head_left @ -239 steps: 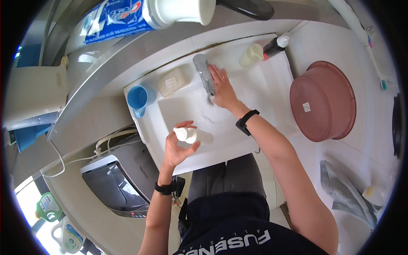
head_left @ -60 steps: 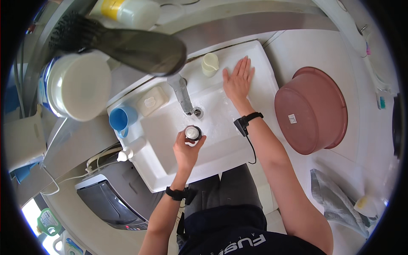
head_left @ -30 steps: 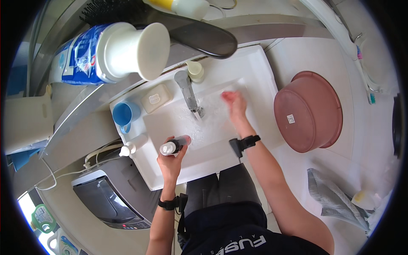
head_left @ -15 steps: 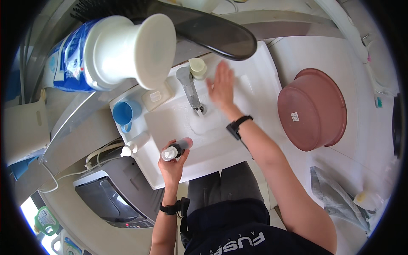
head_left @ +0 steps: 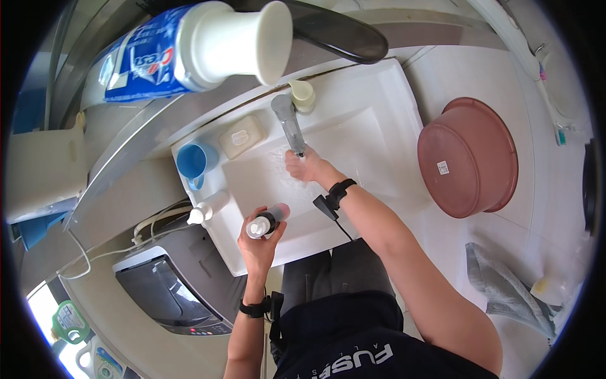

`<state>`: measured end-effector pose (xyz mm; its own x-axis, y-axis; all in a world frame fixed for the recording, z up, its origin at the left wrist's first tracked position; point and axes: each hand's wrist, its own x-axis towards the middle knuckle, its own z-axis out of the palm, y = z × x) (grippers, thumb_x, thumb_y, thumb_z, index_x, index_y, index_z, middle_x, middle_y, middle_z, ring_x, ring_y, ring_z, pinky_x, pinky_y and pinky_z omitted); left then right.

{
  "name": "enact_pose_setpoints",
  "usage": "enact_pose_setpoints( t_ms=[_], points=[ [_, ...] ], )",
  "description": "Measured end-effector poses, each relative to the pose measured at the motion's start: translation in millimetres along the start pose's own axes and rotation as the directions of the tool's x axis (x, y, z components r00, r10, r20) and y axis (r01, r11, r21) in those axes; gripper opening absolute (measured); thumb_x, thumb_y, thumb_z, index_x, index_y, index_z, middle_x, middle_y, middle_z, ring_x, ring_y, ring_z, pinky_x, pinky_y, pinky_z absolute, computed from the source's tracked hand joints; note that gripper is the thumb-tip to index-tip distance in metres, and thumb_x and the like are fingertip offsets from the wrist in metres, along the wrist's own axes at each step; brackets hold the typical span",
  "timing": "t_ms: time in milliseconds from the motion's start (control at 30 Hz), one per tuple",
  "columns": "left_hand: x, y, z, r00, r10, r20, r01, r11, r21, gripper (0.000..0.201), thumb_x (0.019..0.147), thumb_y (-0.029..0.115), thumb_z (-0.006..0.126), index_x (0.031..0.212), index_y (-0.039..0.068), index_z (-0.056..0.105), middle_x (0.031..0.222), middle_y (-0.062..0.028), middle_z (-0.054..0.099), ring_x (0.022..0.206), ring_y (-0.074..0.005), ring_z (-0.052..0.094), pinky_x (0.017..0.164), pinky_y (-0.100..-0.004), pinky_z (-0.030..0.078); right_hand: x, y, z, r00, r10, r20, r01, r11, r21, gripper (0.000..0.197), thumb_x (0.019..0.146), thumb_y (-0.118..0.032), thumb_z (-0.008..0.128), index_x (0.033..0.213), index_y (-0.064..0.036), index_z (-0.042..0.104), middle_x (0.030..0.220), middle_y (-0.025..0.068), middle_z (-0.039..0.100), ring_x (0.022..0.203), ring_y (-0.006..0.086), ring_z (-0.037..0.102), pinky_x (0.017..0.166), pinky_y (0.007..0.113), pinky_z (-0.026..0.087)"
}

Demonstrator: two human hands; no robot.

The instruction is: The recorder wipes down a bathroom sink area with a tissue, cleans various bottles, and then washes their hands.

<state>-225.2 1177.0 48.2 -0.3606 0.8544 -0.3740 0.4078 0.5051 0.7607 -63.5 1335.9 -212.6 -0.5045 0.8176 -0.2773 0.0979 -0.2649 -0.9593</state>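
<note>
My left hand [head_left: 255,249] grips a small pump bottle [head_left: 270,219] with a white pump top, a black collar and a clear pinkish body. It holds the bottle over the near left edge of the white sink [head_left: 391,120]. Under the spout of the grey tap [head_left: 288,123], my right hand [head_left: 305,167] has its fingers curled in, with nothing seen in them. Water splashes in the basin beside it. A pale yellow-green bottle [head_left: 303,95] stands right behind the tap.
On the sink's left ledge are a soap box [head_left: 243,136], a blue cup [head_left: 195,162] and a white bottle [head_left: 209,205]. A reddish basin [head_left: 467,158] leans at the right. Overhead hang a blue-and-white tube [head_left: 158,54] and a black brush handle [head_left: 341,38]. A washing machine [head_left: 170,287] sits lower left.
My right hand has come down and left from beside the tap to under its spout, its spread fingers now curled. The left hand still holds the pump bottle.
</note>
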Motion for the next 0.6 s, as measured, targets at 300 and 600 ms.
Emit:
enact_pose_setpoints(
  t_ms=[300,600],
  points=[
    [-3,24,-16,0.984,0.17,0.05,-0.167,0.984,-0.057,0.048,0.071,0.013,0.088,0.115,0.005,0.071,0.109,-0.012,0.07,0.096,-0.0238,0.071,0.085,-0.0357,0.057,-14,-73,7,0.909,0.09,0.406,-0.413,0.301,0.859,0.013,0.092,-0.018,0.054,0.083,-0.0092,0.053,0.059,-0.0019,0.039,0.052,0.0102,0.041,0.049,0.025,0.035],
    [12,73,15,0.901,0.431,0.057,-0.433,0.901,0.033,0.053,0.071,0.023,0.089,0.119,0.011,0.07,0.092,-0.0083,0.069,0.072,-0.0224,0.066,0.066,-0.0347,0.054,-115,-123,-18,0.993,-0.11,0.045,0.117,0.858,-0.501,0.04,0.083,-0.01,0.071,0.123,-0.0066,0.064,0.119,0.0117,0.065,0.112,0.025,0.061,0.099,0.039,0.049]
  ],
)
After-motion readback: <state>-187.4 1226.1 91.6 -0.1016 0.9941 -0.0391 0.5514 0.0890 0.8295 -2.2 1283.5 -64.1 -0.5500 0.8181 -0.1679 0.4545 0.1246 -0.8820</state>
